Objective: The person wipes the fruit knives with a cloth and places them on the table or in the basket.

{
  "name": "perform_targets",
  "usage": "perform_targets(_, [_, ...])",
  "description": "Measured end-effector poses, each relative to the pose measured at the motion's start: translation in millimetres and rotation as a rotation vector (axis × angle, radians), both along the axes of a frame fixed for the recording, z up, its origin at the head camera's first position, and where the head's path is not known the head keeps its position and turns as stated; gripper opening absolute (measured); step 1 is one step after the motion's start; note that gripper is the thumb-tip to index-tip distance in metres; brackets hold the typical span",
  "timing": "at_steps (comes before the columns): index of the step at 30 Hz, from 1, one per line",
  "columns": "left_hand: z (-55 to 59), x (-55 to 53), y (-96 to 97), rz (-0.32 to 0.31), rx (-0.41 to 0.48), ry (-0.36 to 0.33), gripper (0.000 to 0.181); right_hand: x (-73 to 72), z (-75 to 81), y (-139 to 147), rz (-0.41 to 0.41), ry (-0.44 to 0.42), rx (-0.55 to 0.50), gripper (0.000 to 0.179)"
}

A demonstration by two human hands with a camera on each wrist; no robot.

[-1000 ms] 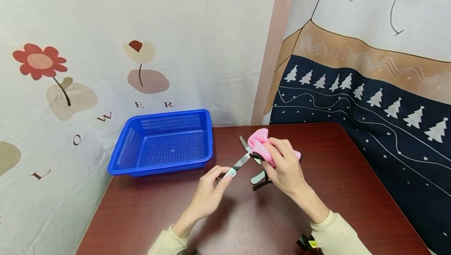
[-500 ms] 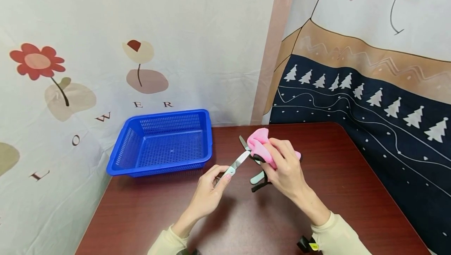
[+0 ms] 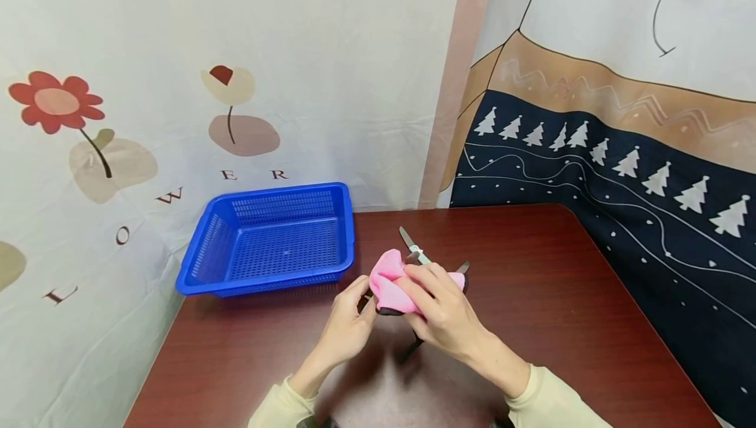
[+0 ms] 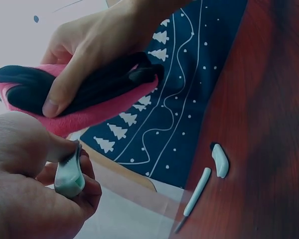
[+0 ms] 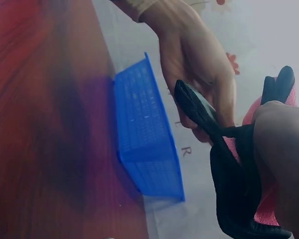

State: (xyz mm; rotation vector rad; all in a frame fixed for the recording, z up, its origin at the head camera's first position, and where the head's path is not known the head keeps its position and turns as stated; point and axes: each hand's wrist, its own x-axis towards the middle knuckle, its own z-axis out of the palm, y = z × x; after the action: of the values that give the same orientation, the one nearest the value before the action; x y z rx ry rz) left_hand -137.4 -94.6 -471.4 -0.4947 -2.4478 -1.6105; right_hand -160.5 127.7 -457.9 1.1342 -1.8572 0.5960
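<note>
My left hand (image 3: 345, 323) grips the mint-green handle of a folding knife (image 4: 70, 180). In the head view that knife is mostly hidden behind a pink cloth with black edging (image 3: 390, 287). My right hand (image 3: 445, 313) holds the cloth bunched between fingers and thumb, right up against the left fingers. A black strap hangs below the cloth. Farther back on the table lies a second knife (image 3: 407, 239), its blade pointing away and its pale handle partly behind the right hand. Another pale-handled piece (image 4: 219, 160) lies beside it in the left wrist view.
A blue plastic basket (image 3: 266, 283) with perforated walls stands at the back left of the dark red wooden table (image 3: 561, 297). Printed fabric (image 3: 354, 86) hangs close behind the table and along its right side.
My right hand has moved left and toward me with the cloth, from the blade's tip to the left fingers. The cloth now covers the held knife's blade. The left hand stays nearly in place.
</note>
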Motion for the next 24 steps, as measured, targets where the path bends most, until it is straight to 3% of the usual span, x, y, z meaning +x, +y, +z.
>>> perform_targets(7, [-0.2,0.4,-0.2,-0.026,0.007,0.028,0.026,1.6,-3.8,-4.3,0.001,-0.012,0.029,0.044])
perform_targets(14, [-1.1,0.0,-0.6,-0.05,0.029,0.005,0.022,0.3,-3.1,-3.7,-0.03,-0.011,0.039,0.031])
perform_targets(24, [-1.6,-0.1,-1.0,-0.085,0.043,-0.01,0.014,-4.4,-3.1,3.9,-0.062,-0.036,0.006,0.037])
